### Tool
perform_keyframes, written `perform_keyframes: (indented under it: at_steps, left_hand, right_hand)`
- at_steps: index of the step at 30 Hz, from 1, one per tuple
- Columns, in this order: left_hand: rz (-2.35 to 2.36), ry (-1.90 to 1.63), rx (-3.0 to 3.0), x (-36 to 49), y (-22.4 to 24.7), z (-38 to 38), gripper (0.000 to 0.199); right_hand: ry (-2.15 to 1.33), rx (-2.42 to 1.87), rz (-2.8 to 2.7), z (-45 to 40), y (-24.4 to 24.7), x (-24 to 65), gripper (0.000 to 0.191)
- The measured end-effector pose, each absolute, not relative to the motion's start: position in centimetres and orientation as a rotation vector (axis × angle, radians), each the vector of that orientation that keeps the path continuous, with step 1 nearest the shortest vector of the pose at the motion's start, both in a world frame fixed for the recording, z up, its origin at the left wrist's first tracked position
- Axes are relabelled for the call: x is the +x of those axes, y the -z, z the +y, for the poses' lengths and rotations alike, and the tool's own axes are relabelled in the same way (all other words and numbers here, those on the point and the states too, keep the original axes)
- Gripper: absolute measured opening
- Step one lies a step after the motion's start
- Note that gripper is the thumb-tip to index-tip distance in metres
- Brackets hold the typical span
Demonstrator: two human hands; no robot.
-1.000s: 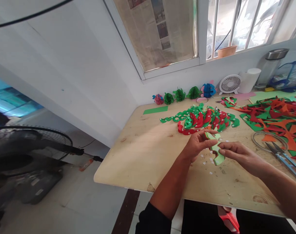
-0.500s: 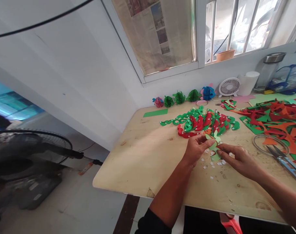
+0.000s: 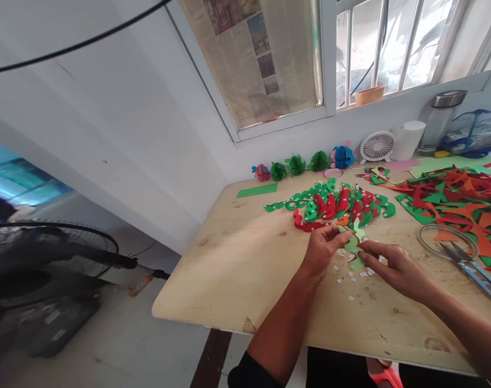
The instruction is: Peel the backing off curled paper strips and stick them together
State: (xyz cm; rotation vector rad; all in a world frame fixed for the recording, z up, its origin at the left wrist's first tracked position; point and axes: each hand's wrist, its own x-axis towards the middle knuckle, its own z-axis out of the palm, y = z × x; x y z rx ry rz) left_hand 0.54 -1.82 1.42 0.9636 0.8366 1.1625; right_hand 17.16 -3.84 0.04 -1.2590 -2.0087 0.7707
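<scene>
A light green paper cutout (image 3: 353, 247) with a wavy edge is held between both hands over the wooden table (image 3: 213, 258). My left hand (image 3: 324, 249) pinches its upper left part between thumb and fingers. On its right edge my right hand (image 3: 386, 262) is closed, thumb and forefinger pressed together on the paper. Small white paper squares (image 3: 351, 274) lie scattered just below the cutout. Behind the hands spreads a heap of red and green wavy cutouts (image 3: 330, 205), many with white squares on them.
Scissors (image 3: 469, 269) and a clear ring of tape (image 3: 423, 238) lie to the right, beside a large pile of coloured paper scraps (image 3: 471, 199). Along the wall stand folded paper figures (image 3: 297, 165), a small white fan (image 3: 377, 146) and a glass bottle (image 3: 437, 124).
The view has shifted slightly. Both hands stay on the light green cutout, which now shows a little more of its wavy middle between the fingers.
</scene>
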Motion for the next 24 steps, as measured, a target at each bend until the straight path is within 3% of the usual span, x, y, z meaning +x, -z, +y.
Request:
perform_keyframes:
  at_steps: [24]
  left_hand:
    - [0.961,-1.187,0.956,0.39,-0.91,-1.36,0.026]
  right_hand:
    - [-0.818,-1.227,-2.009,-4.14,-0.89,16.67,0.029]
